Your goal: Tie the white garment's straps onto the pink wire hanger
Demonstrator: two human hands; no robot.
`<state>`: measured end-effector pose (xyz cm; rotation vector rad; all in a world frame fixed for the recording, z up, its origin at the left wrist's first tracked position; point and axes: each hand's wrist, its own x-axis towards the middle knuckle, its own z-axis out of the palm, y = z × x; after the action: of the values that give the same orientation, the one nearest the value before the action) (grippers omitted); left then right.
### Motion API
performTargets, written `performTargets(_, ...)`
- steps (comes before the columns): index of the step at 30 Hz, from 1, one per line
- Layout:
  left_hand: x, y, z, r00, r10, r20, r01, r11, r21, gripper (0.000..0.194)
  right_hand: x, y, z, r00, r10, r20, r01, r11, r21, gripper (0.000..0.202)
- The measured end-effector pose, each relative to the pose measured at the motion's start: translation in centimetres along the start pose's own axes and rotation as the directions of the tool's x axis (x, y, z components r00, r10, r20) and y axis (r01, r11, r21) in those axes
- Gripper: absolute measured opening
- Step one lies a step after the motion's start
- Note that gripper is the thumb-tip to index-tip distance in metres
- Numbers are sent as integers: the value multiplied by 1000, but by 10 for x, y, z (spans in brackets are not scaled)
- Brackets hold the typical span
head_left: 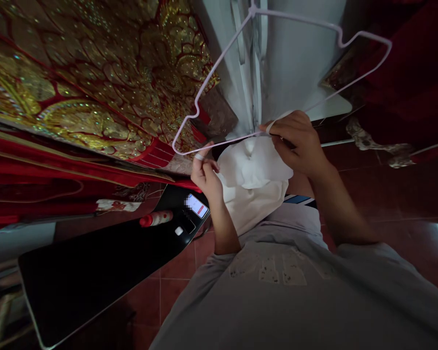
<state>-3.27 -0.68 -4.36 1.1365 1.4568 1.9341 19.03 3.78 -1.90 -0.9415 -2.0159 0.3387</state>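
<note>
A thin pale pink hanger spans the upper middle, its lower bar running just above my hands. My left hand is at the bar's left part, fingers bent, with a white band around one finger; whether it grips anything is hard to tell. My right hand is closed, its thumb and fingertips pinched at the middle of the bar, with a thin white strap looped by the fingers. White cloth hangs below the bar between both hands and reaches down to my lap.
Red and gold sequined garments hang at the left. A black table holds a lit phone, a red-capped bottle and a small white case. Dark red cloth hangs at the right.
</note>
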Motion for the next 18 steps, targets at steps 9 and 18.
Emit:
performTargets(9, 28, 1, -54, 943, 27, 331, -133, 944, 302, 39, 0, 4, 1, 1000, -13, -16, 14, 999, 43, 32)
performTargets(18, 32, 1, -49, 976, 214, 33, -216, 959, 184, 25, -1, 4, 3, 999, -22, -30, 23, 999, 31, 34)
